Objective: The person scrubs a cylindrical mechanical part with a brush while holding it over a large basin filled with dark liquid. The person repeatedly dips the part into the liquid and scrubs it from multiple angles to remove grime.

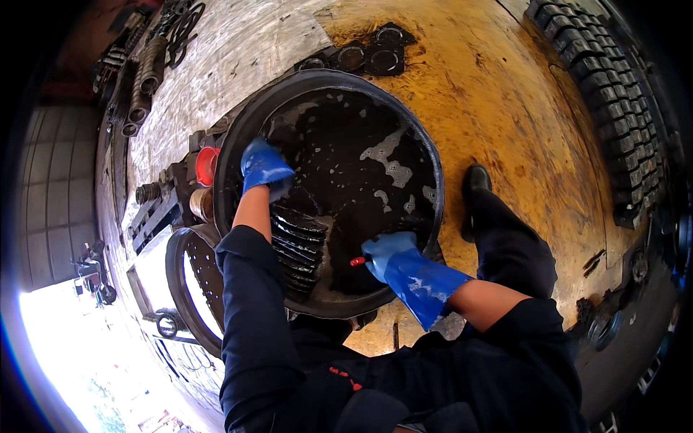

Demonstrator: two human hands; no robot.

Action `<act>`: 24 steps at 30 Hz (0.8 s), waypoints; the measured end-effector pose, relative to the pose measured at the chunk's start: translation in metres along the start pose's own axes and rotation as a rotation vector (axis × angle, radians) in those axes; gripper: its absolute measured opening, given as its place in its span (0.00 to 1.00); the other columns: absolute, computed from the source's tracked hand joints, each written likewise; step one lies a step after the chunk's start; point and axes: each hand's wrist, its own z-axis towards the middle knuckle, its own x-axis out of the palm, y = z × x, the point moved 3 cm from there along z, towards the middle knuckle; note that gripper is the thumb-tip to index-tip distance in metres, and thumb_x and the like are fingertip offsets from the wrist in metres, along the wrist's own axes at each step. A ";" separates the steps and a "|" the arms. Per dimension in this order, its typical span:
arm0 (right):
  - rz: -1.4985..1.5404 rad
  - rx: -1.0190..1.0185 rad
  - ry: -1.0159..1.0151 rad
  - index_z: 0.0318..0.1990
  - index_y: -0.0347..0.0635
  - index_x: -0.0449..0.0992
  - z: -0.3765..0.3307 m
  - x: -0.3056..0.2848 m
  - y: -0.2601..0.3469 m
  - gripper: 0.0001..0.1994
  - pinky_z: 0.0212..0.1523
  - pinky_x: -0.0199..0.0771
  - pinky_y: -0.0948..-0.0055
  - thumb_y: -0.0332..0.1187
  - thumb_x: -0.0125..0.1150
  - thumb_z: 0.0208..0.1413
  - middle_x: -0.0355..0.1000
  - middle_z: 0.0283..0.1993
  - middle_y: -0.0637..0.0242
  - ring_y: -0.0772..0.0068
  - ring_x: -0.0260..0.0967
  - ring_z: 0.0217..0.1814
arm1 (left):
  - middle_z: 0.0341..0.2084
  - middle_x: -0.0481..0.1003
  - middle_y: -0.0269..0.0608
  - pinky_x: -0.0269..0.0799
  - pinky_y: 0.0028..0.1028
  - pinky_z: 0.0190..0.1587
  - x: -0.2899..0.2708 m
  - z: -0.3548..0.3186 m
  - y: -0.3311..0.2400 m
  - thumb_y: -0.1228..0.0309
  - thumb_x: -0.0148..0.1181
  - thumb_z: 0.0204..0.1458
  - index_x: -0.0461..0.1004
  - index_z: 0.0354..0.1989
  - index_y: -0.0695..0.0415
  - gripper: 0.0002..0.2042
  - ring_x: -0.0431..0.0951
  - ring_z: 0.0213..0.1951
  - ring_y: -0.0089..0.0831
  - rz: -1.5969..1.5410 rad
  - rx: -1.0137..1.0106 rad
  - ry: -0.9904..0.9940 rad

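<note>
A big round black tub [426, 137] stands in front of me, with dark liquid and patches of foam in it. A wet, black ribbed part [297, 249] lies in its near left side, partly under the liquid. My left hand [261, 160], in a blue rubber glove, is at the tub's left inner wall, beyond the ribbed part; its fingers are too dark and hidden to read. My right hand [390, 254], gloved too, is closed at the near right of the tub. From its fist sticks out the red end of a handle [357, 261]; the rest of that tool is hidden.
Left of the tub are a red bowl [207, 166], a large metal ring [177, 270] and metal parts. Several dark round parts [386, 59] lie beyond it. Springs [153, 65] lie at the far left, a row of black blocky parts [599, 86] along the right.
</note>
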 end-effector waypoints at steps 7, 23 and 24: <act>-0.025 0.061 0.084 0.42 0.54 0.81 0.002 -0.003 0.000 0.09 0.40 0.76 0.52 0.37 0.58 0.55 0.80 0.41 0.65 0.57 0.79 0.45 | 0.49 0.78 0.62 0.73 0.42 0.52 0.027 0.003 0.015 0.58 0.65 0.51 0.76 0.53 0.66 0.26 0.78 0.52 0.55 -0.167 0.062 0.284; 1.093 0.169 -0.310 0.45 0.37 0.80 0.050 -0.064 -0.041 0.14 0.44 0.77 0.74 0.39 0.61 0.61 0.80 0.39 0.58 0.67 0.79 0.43 | 0.48 0.78 0.48 0.73 0.35 0.53 -0.158 -0.194 -0.042 0.66 0.50 0.63 0.77 0.52 0.54 0.14 0.79 0.50 0.40 0.087 0.304 -0.013; 1.130 0.159 -0.370 0.45 0.34 0.79 0.043 -0.075 -0.036 0.14 0.41 0.78 0.77 0.37 0.61 0.62 0.80 0.38 0.58 0.70 0.79 0.42 | 0.48 0.78 0.47 0.73 0.34 0.53 -0.156 -0.211 -0.039 0.66 0.49 0.64 0.77 0.51 0.54 0.13 0.79 0.50 0.39 0.095 0.312 -0.031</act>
